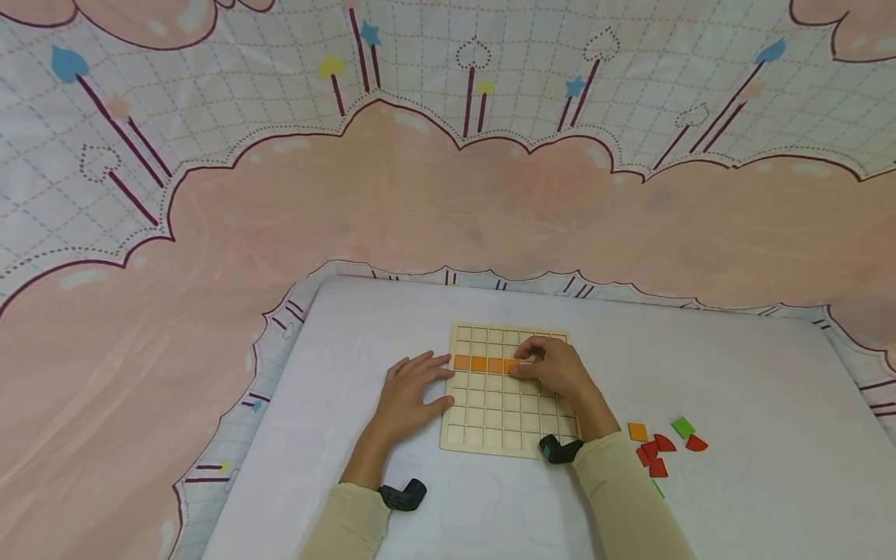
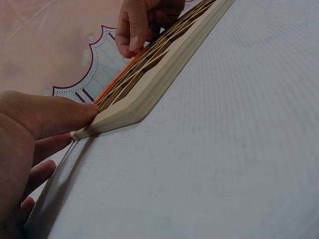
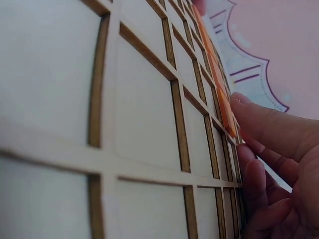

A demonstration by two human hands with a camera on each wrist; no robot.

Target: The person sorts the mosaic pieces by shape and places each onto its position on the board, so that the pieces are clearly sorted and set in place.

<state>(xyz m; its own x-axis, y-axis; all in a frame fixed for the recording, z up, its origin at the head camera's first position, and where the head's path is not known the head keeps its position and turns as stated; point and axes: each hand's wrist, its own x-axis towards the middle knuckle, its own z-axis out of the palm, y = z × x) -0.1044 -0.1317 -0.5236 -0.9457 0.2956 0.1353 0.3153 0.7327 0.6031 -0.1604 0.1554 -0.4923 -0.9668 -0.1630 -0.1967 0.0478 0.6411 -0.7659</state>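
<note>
A square wooden grid board [image 1: 494, 435] lies on the white table. A row of orange square tiles [image 1: 479, 364] runs across its cells from the left edge. My right hand [image 1: 556, 367] is over the board with fingers bent, thumb and forefinger at the rightmost orange tile [image 3: 226, 110]. In the right wrist view the thumb touches this tile, which sits at its cell; the forefinger's contact is hidden. My left hand [image 1: 409, 393] lies beside the board with spread fingers, fingertips and thumb touching its left edge. The left wrist view shows that thumb [image 2: 65, 115] on the board's corner.
Right of the board lie loose pieces: an orange square [image 1: 638, 432], a green square [image 1: 683, 427], several red pieces [image 1: 658, 467] and a thin green piece [image 1: 657, 488]. A patterned pink and white cloth [image 1: 490, 202] hangs behind the table [image 1: 763, 389].
</note>
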